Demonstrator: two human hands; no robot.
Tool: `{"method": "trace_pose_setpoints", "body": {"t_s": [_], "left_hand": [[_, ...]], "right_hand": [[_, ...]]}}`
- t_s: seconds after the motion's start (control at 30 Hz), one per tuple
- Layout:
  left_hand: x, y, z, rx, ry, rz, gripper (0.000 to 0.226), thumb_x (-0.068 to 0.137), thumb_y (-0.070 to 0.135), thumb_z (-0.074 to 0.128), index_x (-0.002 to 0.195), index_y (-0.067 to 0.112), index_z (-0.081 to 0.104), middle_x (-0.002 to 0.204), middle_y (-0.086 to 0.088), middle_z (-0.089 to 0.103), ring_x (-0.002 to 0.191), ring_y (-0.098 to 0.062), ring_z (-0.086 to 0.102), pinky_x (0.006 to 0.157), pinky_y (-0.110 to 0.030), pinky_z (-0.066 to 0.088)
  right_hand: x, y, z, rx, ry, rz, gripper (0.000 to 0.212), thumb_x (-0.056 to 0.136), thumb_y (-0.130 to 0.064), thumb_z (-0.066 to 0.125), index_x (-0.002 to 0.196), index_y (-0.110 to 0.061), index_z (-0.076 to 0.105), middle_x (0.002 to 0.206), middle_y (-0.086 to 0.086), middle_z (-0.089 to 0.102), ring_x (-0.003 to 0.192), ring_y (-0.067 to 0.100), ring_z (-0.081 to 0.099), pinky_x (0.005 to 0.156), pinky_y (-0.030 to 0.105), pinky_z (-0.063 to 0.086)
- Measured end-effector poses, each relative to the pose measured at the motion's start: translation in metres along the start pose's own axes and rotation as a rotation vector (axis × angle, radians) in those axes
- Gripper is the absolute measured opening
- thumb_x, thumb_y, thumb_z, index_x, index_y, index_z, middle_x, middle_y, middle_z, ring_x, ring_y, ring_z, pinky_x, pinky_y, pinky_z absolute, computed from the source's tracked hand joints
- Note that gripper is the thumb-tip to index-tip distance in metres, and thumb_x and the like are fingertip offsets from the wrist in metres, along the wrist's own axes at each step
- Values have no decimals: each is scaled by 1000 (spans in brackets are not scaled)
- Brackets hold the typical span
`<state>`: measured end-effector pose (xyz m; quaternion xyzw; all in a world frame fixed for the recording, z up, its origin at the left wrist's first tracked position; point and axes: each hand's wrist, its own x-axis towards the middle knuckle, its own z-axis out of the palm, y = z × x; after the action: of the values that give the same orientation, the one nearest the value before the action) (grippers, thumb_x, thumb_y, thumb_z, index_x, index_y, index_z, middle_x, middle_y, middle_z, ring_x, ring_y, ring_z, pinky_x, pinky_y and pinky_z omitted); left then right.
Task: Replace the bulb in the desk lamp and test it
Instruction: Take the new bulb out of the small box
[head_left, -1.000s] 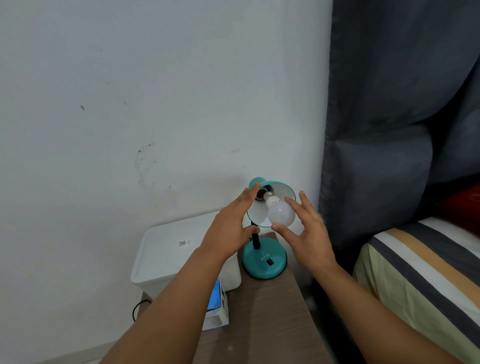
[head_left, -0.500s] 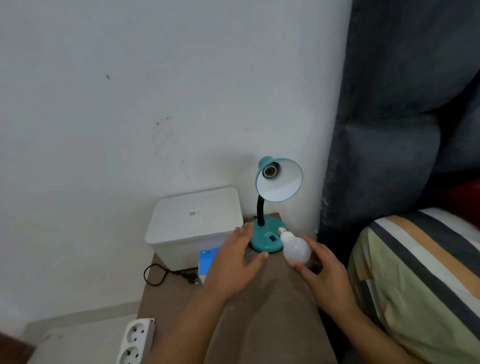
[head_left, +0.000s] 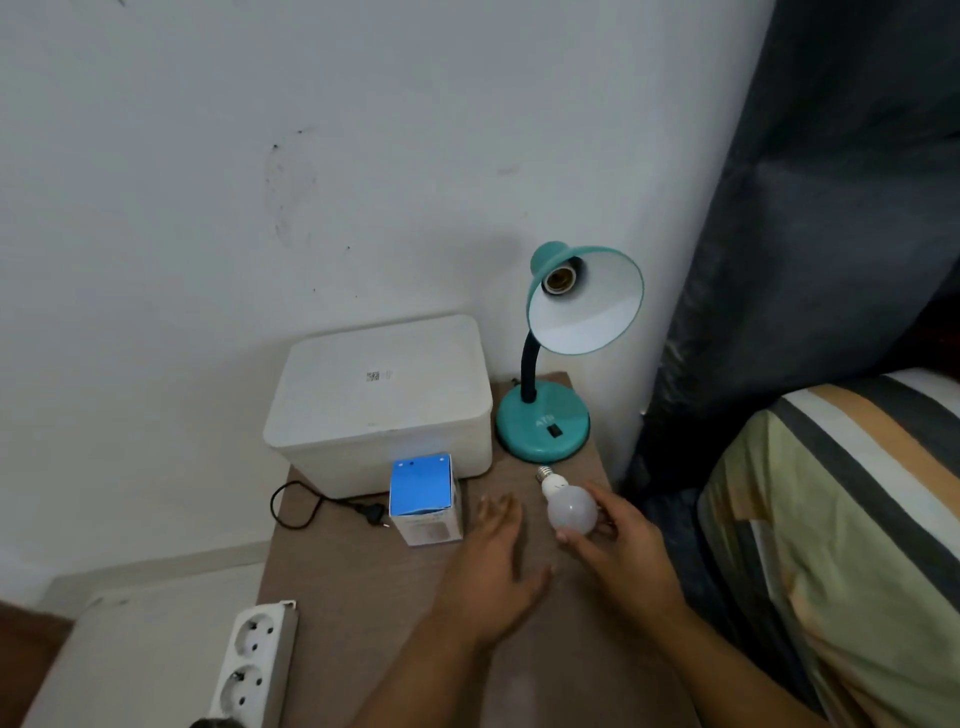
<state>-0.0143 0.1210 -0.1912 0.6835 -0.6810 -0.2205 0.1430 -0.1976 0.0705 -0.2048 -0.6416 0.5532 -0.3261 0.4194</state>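
Note:
A teal desk lamp (head_left: 543, 421) stands at the back right of the wooden bedside table (head_left: 363, 587). Its shade tilts toward me and the socket (head_left: 557, 279) inside is bare. My right hand (head_left: 618, 545) holds a white bulb (head_left: 571, 512) low over the table, just in front of the lamp's base, screw cap pointing toward the lamp. My left hand (head_left: 493, 566) hovers flat over the table, fingers straight, holding nothing. A small blue-topped bulb box (head_left: 423, 496) stands to its left. The lamp's black plug (head_left: 371, 514) lies unplugged on the table.
A white lidded storage box (head_left: 379, 400) fills the table's back left. A white power strip (head_left: 254, 665) lies at the table's left edge. A bed with a striped cover (head_left: 841, 519) and a dark curtain (head_left: 810, 208) close off the right side.
The bulb came out of the lamp's socket in my right hand and moved down to the table. My left hand left the shade and dropped too. The camera tilted downward.

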Motion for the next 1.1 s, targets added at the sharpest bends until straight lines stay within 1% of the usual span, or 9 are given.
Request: {"method": "trace_pose_setpoints", "body": {"t_s": [0.1, 0.23, 0.33, 0.43, 0.6, 0.83, 0.93, 1.0, 1.1], "left_hand": [[7, -8, 11, 43, 11, 17, 85, 93, 57, 48, 159, 17, 14, 167, -1, 9, 154, -21, -4, 121, -26, 0], [13, -16, 24, 96, 9, 22, 83, 95, 59, 42, 159, 15, 13, 167, -3, 7, 154, -23, -5, 119, -26, -6], [15, -20, 31, 100, 19, 18, 85, 91, 65, 33, 158, 14, 18, 167, -3, 10, 154, -24, -2, 118, -28, -12], [15, -22, 36, 97, 52, 31, 88, 88, 67, 32, 156, 12, 28, 165, -5, 19, 154, -25, 4, 121, -29, -8], [15, -21, 34, 98, 42, 9, 89, 88, 68, 29, 158, 15, 19, 167, -2, 11, 154, -22, -3, 119, -28, -11], [-10, -15, 21, 16, 40, 5, 73, 95, 48, 49, 157, 17, 26, 165, 2, 20, 154, -20, 6, 116, -23, -8], [-35, -15, 12, -39, 36, -23, 76, 88, 55, 36, 156, 24, 27, 162, 8, 25, 152, -11, 13, 115, -15, -3], [-52, -17, 8, -108, 105, -77, 72, 87, 55, 39, 153, 26, 35, 159, 9, 34, 148, -8, 23, 114, -11, 3], [-71, -23, 4, -193, 291, -204, 58, 93, 43, 60, 147, 27, 47, 150, 11, 47, 134, 2, 34, 106, -2, 9]], "right_hand": [[5, 8, 6, -2, -10, 7, 57, 74, -37, 82, 125, -36, 56, 118, -24, 58, 109, -2, 58, 98, 28, 50], [6, 10, 11, 51, -14, 15, 58, 76, -24, 83, 124, -36, 53, 122, -23, 57, 111, -11, 54, 96, 15, 47], [9, 11, 13, 54, -15, 8, 58, 76, -22, 83, 125, -35, 55, 122, -24, 59, 112, -7, 57, 95, 15, 47], [10, 12, 15, 40, -23, -14, 63, 75, -22, 84, 130, -32, 54, 126, -25, 57, 116, -7, 55, 97, 14, 45], [10, 11, 13, 42, -42, 1, 68, 73, -22, 85, 129, -37, 51, 128, -24, 55, 117, -9, 52, 97, 11, 44], [2, 4, 8, -33, -20, 29, 78, 72, -37, 84, 138, -35, 43, 137, -13, 49, 122, 5, 49, 103, 32, 46], [-3, -6, 4, -122, 36, 19, 77, 74, -43, 81, 140, -34, 42, 141, -10, 45, 126, 10, 44, 106, 41, 44], [-6, -13, 3, -129, 59, -12, 72, 75, -42, 79, 138, -35, 44, 138, -11, 45, 125, 10, 45, 104, 41, 44], [-9, -26, 3, -145, 39, -99, 63, 79, -39, 77, 134, -37, 47, 129, -19, 45, 118, 7, 48, 99, 33, 45]]}}
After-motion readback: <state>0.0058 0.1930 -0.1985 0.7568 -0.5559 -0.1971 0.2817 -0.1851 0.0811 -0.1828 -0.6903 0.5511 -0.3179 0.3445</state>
